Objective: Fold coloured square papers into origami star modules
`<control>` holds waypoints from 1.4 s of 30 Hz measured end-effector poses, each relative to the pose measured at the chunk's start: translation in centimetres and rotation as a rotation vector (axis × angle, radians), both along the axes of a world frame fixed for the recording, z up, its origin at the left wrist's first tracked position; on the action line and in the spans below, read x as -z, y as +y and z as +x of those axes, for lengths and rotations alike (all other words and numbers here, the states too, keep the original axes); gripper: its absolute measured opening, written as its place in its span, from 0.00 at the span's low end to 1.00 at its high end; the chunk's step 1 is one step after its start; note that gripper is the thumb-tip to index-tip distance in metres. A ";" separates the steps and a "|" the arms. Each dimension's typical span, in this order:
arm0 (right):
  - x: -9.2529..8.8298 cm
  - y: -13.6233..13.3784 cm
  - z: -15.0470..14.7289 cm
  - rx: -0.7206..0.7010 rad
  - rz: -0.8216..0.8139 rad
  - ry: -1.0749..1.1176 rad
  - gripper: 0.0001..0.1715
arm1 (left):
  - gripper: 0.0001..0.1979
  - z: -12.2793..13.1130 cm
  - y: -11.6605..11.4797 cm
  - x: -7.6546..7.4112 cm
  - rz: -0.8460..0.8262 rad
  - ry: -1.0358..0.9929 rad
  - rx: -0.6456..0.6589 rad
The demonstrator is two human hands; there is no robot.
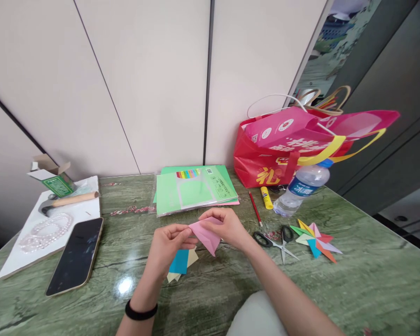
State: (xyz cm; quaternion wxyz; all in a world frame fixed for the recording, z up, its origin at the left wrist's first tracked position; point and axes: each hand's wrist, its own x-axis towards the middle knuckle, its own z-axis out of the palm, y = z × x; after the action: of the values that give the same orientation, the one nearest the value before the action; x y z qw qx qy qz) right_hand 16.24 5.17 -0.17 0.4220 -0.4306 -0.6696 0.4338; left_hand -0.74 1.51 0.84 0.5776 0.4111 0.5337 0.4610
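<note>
A small pink sheet of paper (210,237), folded into a pointed shape, is held in the air between my two hands. My left hand (171,240) pinches its left corner between thumb and fingers. On the other side my right hand (227,227) grips the paper's upper right part, thumb in front. Under my left hand lie blue paper (179,262) and cream paper pieces (192,256) on the table. Right of my right hand rest open scissors (278,243) with black handles, and beyond them a many-coloured folded paper star (317,239).
Behind my hands lies a green paper pack (196,189). A red pencil (255,208), a yellow glue stick (266,198), a water bottle (303,189) and a red gift bag (262,161) stand or lie right. Left are a phone (76,256), a hammer (73,199) and a green box (58,184).
</note>
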 end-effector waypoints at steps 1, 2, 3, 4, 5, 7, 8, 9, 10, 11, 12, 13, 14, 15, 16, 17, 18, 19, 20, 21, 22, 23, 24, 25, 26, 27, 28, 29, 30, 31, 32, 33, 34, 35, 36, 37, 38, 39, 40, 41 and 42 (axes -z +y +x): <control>0.0 0.0 0.0 -0.004 0.003 -0.001 0.06 | 0.14 0.0 0.0 0.0 0.004 -0.001 0.000; 0.0 0.0 0.0 -0.010 0.005 -0.002 0.06 | 0.13 0.0 0.0 0.0 0.010 -0.003 0.000; 0.0 0.0 0.0 -0.016 0.005 -0.001 0.06 | 0.13 0.0 0.0 -0.1 0.017 -0.006 -0.001; 0.0 0.0 0.0 -0.023 0.003 0.001 0.06 | 0.13 0.1 0.0 -0.1 0.025 -0.008 -0.002; -0.1 0.0 0.0 -0.029 0.001 0.004 0.06 | 0.12 0.1 -0.1 -0.1 0.034 -0.007 -0.004; -0.1 -0.1 0.0 -0.043 -0.002 0.009 0.06 | 0.11 0.2 -0.1 -0.1 0.048 0.006 -0.015; -0.2 -0.1 0.0 -0.053 -0.003 0.009 0.06 | 0.11 0.3 -0.1 -0.1 0.055 0.015 -0.024; -0.2 -0.2 -0.1 -0.065 -0.005 0.011 0.06 | 0.10 0.3 -0.1 -0.1 0.064 0.020 -0.039; -0.1 -0.2 -0.1 -0.082 -0.011 0.016 0.06 | 0.09 0.4 -0.1 0.0 0.078 0.018 -0.065; -0.1 -0.3 -0.2 -0.101 -0.021 0.026 0.07 | 0.10 0.5 -0.1 0.1 0.095 0.007 -0.096; 0.0 -0.3 -0.3 -0.115 -0.032 0.040 0.07 | 0.10 0.5 -0.1 0.1 0.110 -0.012 -0.125; 0.0 -0.3 -0.4 -0.120 -0.043 0.059 0.07 | 0.11 0.6 0.0 0.2 0.119 -0.037 -0.139; 0.1 -0.2 -0.4 -0.115 -0.051 0.079 0.07 | 0.10 0.6 0.0 0.3 0.118 -0.060 -0.133; 0.2 -0.2 -0.4 -0.102 -0.057 0.101 0.07 | 0.10 0.7 0.0 0.3 0.105 -0.077 -0.104; 0.3 -0.2 -0.5 -0.085 -0.060 0.123 0.07 | 0.10 0.8 0.0 0.3 0.086 -0.085 -0.061; 0.3 -0.1 -0.5 -0.067 -0.061 0.143 0.07 | 0.11 0.8 0.0 0.3 0.066 -0.086 -0.015; 0.3 -0.1 -0.5 -0.054 -0.061 0.157 0.07 | 0.12 0.9 0.0 0.2 0.051 -0.082 0.019; 0.4 0.0 -0.5 -0.046 -0.060 0.165 0.07 | 0.13 1.0 -0.1 0.2 0.044 -0.075 0.036; 0.4 0.0 -0.5 -0.041 -0.058 0.164 0.07 | 0.13 1.0 -0.1 0.2 0.043 -0.070 0.039; 0.4 -0.1 -0.6 -0.034 -0.051 0.154 0.07 | 0.12 1.1 -0.1 0.2 0.043 -0.066 0.033; 0.4 -0.1 -0.7 -0.024 -0.039 0.136 0.07 | 0.12 1.1 -0.1 0.2 0.043 -0.063 0.022; 0.4 -0.2 -0.8 -0.012 -0.019 0.113 0.06 | 0.12 1.1 -0.2 0.3 0.040 -0.061 0.009; 0.4 -0.2 -0.9 0.003 0.005 0.087 0.06 | 0.11 1.1 -0.2 0.3 0.036 -0.060 -0.004; 0.4 -0.3 -1.0 0.020 0.036 0.062 0.05 | 0.11 1.1 -0.2 0.3 0.031 -0.063 -0.013; 0.4 -0.5 -1.1 0.036 0.073 0.036 0.05 | 0.11 1.1 -0.2 0.4 0.028 -0.067 -0.020; 0.5 -0.6 -1.1 0.047 0.117 0.010 0.05 | 0.11 1.1 -0.2 0.4 0.027 -0.071 -0.022; 0.5 -0.7 -1.2 0.050 0.163 -0.018 0.05 | 0.11 1.0 -0.2 0.4 0.027 -0.076 -0.019; 0.4 -0.8 -1.2 0.047 0.210 -0.044 0.06 | 0.11 1.0 -0.2 0.5 0.028 -0.077 -0.016; 0.4 -0.9 -1.2 0.035 0.253 -0.064 0.06 | 0.11 0.9 -0.2 0.5 0.031 -0.073 -0.016; 0.3 -1.0 -1.2 0.015 0.287 -0.076 0.07 | 0.11 0.9 -0.1 0.5 0.036 -0.066 -0.020; 0.2 -1.1 -1.2 -0.012 0.306 -0.080 0.07 | 0.11 0.8 -0.1 0.4 0.042 -0.057 -0.025; 0.1 -1.2 -1.1 -0.042 0.313 -0.074 0.07 | 0.11 0.8 -0.1 0.4 0.048 -0.049 -0.030; -0.1 -1.3 -1.1 -0.071 0.310 -0.065 0.07 | 0.12 0.7 -0.1 0.4 0.054 -0.043 -0.034; -0.2 -1.3 -1.1 -0.095 0.300 -0.056 0.07 | 0.12 0.7 -0.1 0.3 0.057 -0.041 -0.036; -0.4 -1.4 -1.2 -0.115 0.284 -0.048 0.08 | 0.12 0.7 -0.1 0.3 0.058 -0.040 -0.035; -0.5 -1.4 -1.2 -0.127 0.262 -0.039 0.08 | 0.12 0.6 -0.1 0.3 0.057 -0.040 -0.036; -0.6 -1.4 -1.2 -0.131 0.237 -0.030 0.09 | 0.12 0.6 -0.1 0.3 0.055 -0.037 -0.037; -0.7 -1.4 -1.2 -0.132 0.209 -0.019 0.09 | 0.12 0.6 -0.1 0.3 0.055 -0.033 -0.038; -0.7 -1.3 -1.2 -0.131 0.179 -0.007 0.09 | 0.12 0.6 -0.1 0.3 0.056 -0.028 -0.037; -0.6 -1.3 -1.2 -0.127 0.147 0.006 0.09 | 0.12 0.6 -0.1 0.3 0.061 -0.019 -0.033; -0.5 -1.2 -1.2 -0.120 0.116 0.019 0.09 | 0.12 0.6 -0.1 0.3 0.069 -0.008 -0.027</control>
State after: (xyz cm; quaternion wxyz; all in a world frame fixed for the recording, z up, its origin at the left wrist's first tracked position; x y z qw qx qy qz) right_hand 15.03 3.98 0.32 0.4261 -0.3604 -0.7140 0.4229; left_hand -0.16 1.40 0.50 0.5589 0.4218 0.5208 0.4883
